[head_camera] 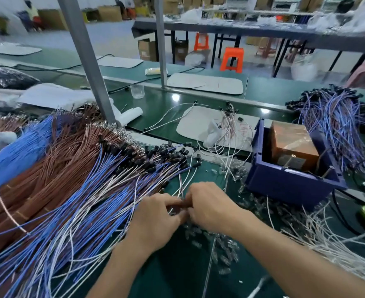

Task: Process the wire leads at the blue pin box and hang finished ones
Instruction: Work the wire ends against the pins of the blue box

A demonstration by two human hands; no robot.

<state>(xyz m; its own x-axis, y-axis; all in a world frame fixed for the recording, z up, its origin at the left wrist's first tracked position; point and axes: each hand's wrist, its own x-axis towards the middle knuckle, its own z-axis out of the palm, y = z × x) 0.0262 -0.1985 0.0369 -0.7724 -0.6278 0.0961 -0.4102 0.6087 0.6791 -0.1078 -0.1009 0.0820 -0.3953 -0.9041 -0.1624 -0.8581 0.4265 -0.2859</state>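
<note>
Left hand and right hand are pinched together on a thin wire lead, eight o'clock of the blue box; limp and light, it is best held near its tip.

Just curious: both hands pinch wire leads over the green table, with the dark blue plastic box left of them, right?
No: the head view shows the dark blue plastic box right of the left hand and right hand, which do pinch wire leads.
</note>
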